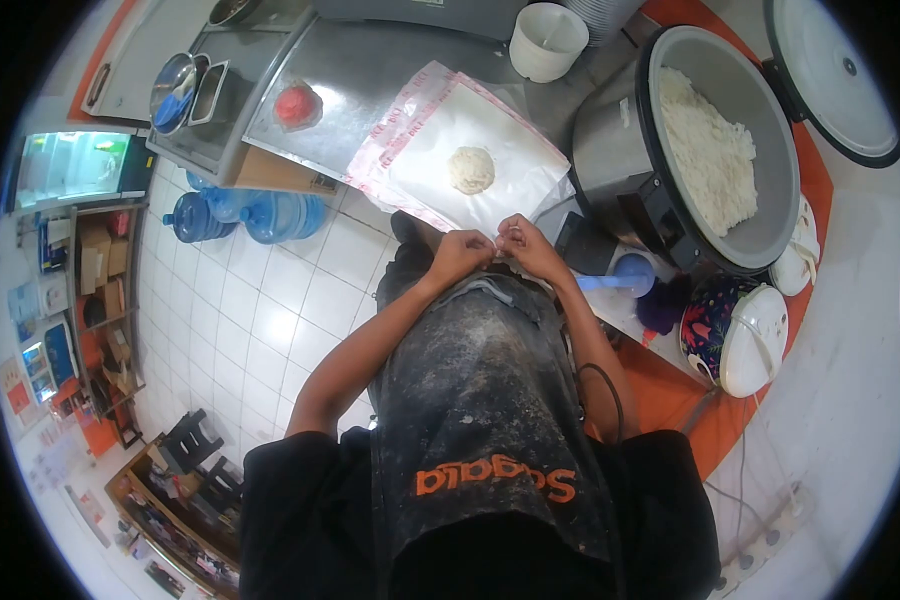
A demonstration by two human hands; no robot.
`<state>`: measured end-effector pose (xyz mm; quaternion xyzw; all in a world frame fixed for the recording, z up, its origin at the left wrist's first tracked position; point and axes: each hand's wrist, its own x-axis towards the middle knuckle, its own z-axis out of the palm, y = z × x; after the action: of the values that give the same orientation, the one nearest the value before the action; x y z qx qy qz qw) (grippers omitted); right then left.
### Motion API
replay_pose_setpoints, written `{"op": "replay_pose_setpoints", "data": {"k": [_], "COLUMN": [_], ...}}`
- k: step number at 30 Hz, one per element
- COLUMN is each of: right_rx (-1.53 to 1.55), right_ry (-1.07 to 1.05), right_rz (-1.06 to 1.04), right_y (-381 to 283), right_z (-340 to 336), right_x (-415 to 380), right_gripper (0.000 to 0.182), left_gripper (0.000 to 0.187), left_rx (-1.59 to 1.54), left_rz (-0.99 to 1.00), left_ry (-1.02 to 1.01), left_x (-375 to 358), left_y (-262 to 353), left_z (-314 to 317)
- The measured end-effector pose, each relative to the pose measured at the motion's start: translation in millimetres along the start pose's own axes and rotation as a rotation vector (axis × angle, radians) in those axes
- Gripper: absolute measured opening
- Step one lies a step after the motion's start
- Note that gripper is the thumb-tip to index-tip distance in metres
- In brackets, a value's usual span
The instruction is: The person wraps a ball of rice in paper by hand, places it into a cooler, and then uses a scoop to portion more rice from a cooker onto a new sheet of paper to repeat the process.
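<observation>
My left hand [459, 254] and my right hand [529, 247] meet at the counter's front edge, just above the top of my dark apron [470, 370]. Fingers of both are pinched together, and something small and pale may sit between them; I cannot make out what. Right in front of them lies a stack of white wrapping paper [430, 160] with red print along its edge. On the top sheet rests a round mound of cooked rice [471, 170]. To the right stands a large open rice cooker [620, 150] with white rice [708, 150] inside.
A red plastic bundle [297, 105] sits on the steel counter [360, 60]. Behind the paper is a white tub [548, 42]. A blue scoop [610, 282] lies near my right arm, beside a floral rice cooker [715, 325]. Blue water bottles [280, 217] lie on the floor at left.
</observation>
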<state>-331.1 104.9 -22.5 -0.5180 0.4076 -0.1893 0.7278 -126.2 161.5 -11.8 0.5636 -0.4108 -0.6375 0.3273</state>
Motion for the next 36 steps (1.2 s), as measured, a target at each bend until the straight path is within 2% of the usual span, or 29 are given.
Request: {"op": "replay_pose_setpoints", "data": {"k": [6,13,18,36], "right_rx": [0.06,-0.01,0.056,-0.044], "right_ry": [0.01,-0.003,-0.033,0.02], "right_rz": [0.043,-0.001,-0.011,0.013], "right_y": [3.3,5.6,2.8,-5.6], "right_z": [0.5,0.9,-1.6,0.7], "right_x": [-0.7,-1.5,-1.8,-7.1], "right_gripper": [0.022,0.027,0.039,0.045], "left_gripper": [0.017,0.017,0.015,0.02], "left_rx": [-0.133,-0.143,-0.15,-0.086], "left_rz": [0.01,-0.005,-0.005,-0.023], "left_ry": [-0.002,-0.007,-0.017,-0.047], "left_x": [1.4,0.8,-1.1,-3.0], "left_y": [0.5,-0.8,0.0,2.4], "left_z": [1.0,-0.8,-2.6,-3.8]}}
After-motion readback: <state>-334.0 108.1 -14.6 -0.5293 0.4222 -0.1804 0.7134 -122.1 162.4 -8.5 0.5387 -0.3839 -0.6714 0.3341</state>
